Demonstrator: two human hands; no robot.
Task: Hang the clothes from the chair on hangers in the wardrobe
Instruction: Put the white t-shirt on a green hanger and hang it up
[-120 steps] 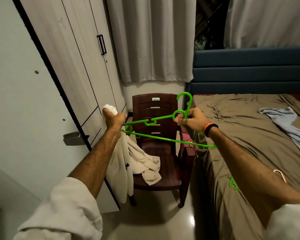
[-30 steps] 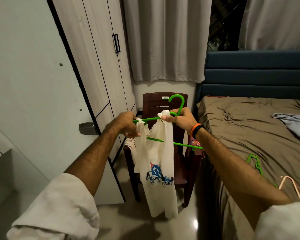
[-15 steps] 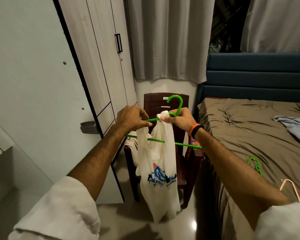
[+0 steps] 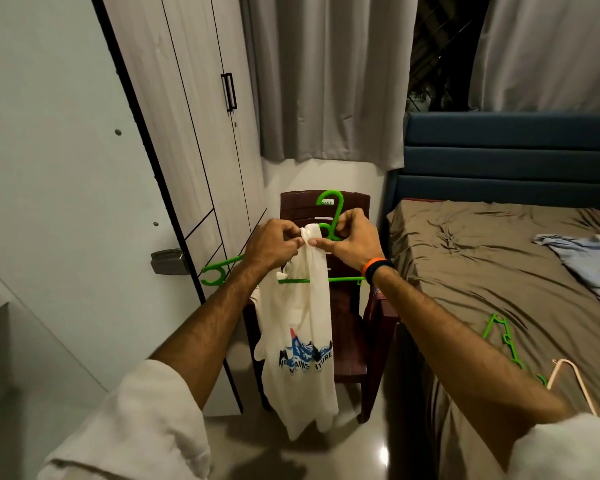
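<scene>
Shirt (image 4: 300, 344) hangs bunched from the green hanger (image 4: 329, 220), in front of the chair (image 4: 352, 327) beside the wardrobe (image 4: 187, 116). Your left hand (image 4: 274, 249) pinches the shirt's top fabric at the hanger neck; your right hand (image 4: 352, 242) pinches the same fabric and steadies the hook.

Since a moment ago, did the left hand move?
Yes. The left hand slid right along the green hanger, toward the hook in front of the chair, and now meets the right hand at the shirt.
</scene>
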